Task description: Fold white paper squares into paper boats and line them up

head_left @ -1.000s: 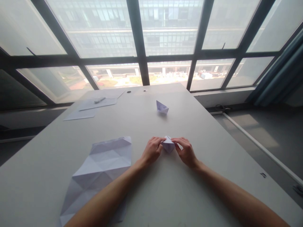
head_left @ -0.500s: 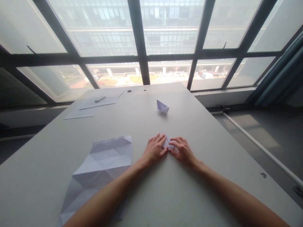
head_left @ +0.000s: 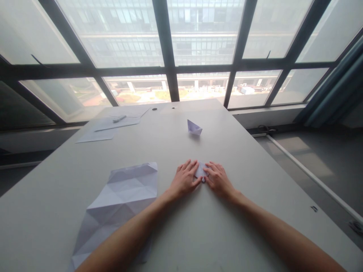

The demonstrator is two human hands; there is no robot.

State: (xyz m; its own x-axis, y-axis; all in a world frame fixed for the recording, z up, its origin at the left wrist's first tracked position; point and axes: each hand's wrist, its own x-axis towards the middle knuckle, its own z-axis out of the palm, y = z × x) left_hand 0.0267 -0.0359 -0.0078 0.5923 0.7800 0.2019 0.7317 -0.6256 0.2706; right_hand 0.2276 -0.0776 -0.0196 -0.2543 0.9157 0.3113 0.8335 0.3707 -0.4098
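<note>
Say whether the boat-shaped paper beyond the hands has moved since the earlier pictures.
No; the boat-shaped paper keeps its place, nearer and right of the larger dark hole.

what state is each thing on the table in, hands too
small paper: folded, partly covered
left hand: open, fingers on small paper
right hand: open, fingers on small paper
boat-like paper: folded, untouched
large sheet: unfolded, creased, partly hidden
loose sheets: flat, overlapping
white item: lying on loose sheets
dark item: too small to tell
</note>
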